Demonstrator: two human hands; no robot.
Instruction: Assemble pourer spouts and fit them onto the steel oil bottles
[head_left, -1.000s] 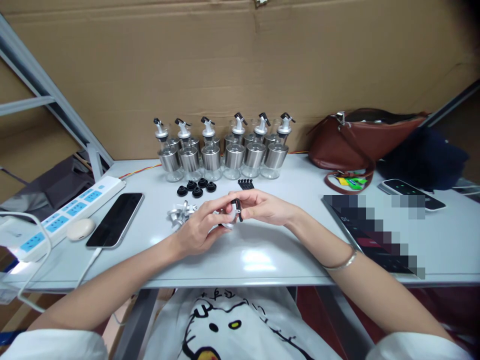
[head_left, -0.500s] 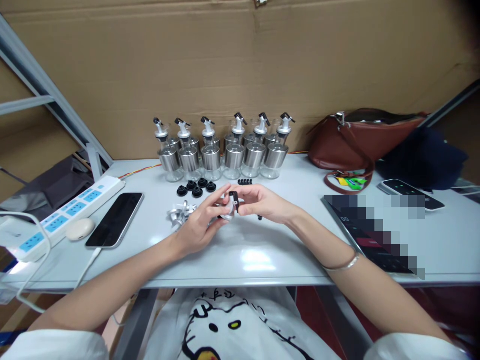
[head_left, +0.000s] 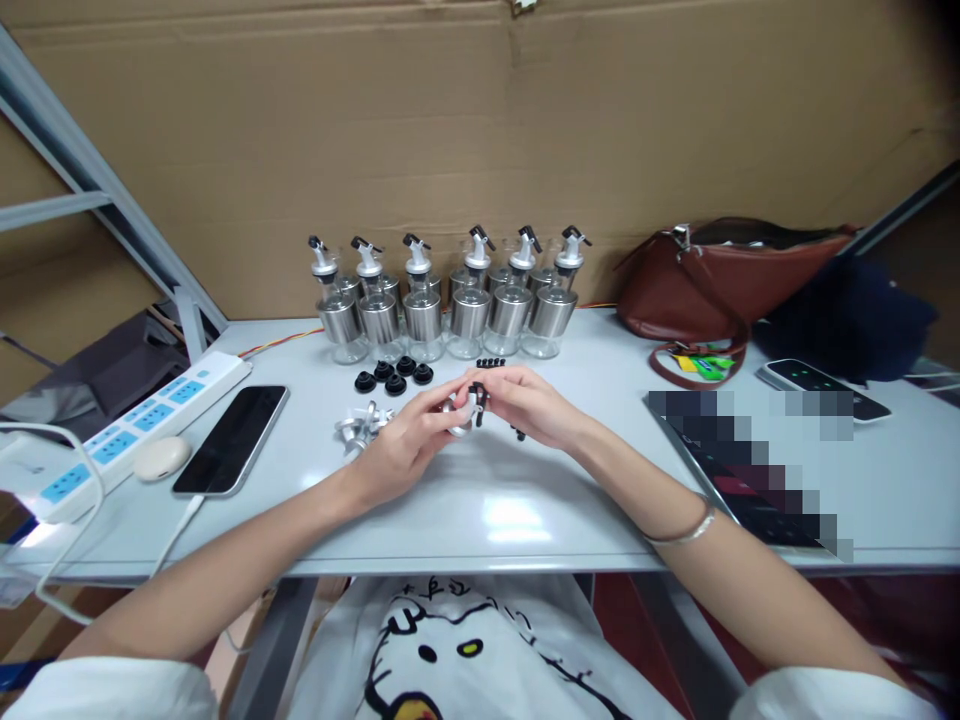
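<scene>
Over the middle of the desk, my left hand [head_left: 405, 435] is closed around a silver pour spout [head_left: 463, 412] with a black flip lever. The fingers of my right hand [head_left: 534, 405] are closed on the black lever side of the same spout, and they partly hide it. Left of my hands lies a small pile of silver spout bodies [head_left: 360, 430]. Behind it sit several black ribbed stoppers [head_left: 394, 384]. A row of tiny black pieces [head_left: 491, 362] lies beyond my fingertips. More black pieces [head_left: 518, 433] show partly beneath my right hand.
Glass and steel bottles [head_left: 470, 315] stand along the cardboard wall, the front ones topped with spouts. At left are a power strip [head_left: 135, 430], a phone [head_left: 231, 440] and a round beige case [head_left: 162, 458]. A brown bag [head_left: 697, 285] and a pixelated tablet [head_left: 720, 470] lie right.
The spout has turned and shifted slightly right between my hands. My right fingers have curled further round its lever side. Things on the desk stay in place.
</scene>
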